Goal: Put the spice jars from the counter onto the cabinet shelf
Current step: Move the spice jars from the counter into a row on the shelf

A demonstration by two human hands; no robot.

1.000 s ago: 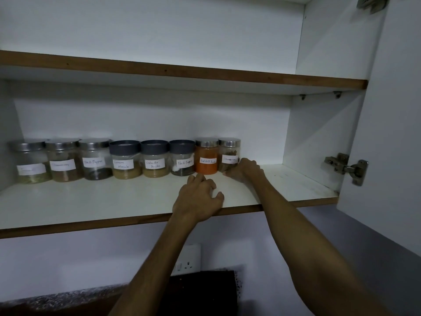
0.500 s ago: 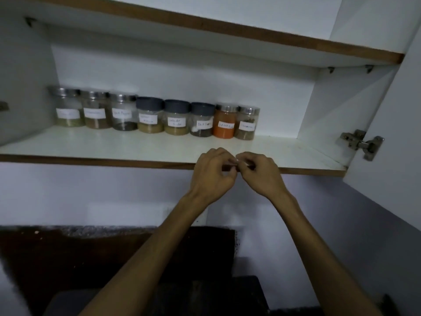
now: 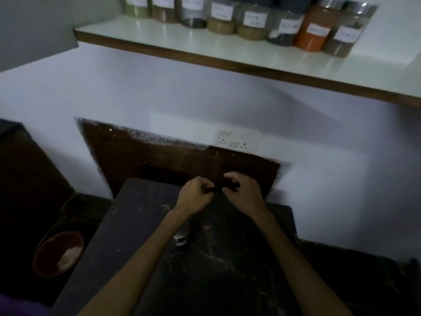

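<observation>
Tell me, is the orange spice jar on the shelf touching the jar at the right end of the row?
Cannot tell. In the head view the orange jar and the end jar overlap, with no gap visible, but blur hides any actual contact.

Head view: looks forward and down, close above both hands (image 3: 218,192)
Beyond the hands: cabinet shelf (image 3: 227,58) at the frame's top

**Eight jars lined up on the shelf**

The spice jars (image 3: 250,19) stand upright in a touching row at the back of the cabinet shelf (image 3: 205,45), each with a white label. One holds orange powder (image 3: 311,35); the others look tan, brown or dark, though blur hides the writing.
</observation>
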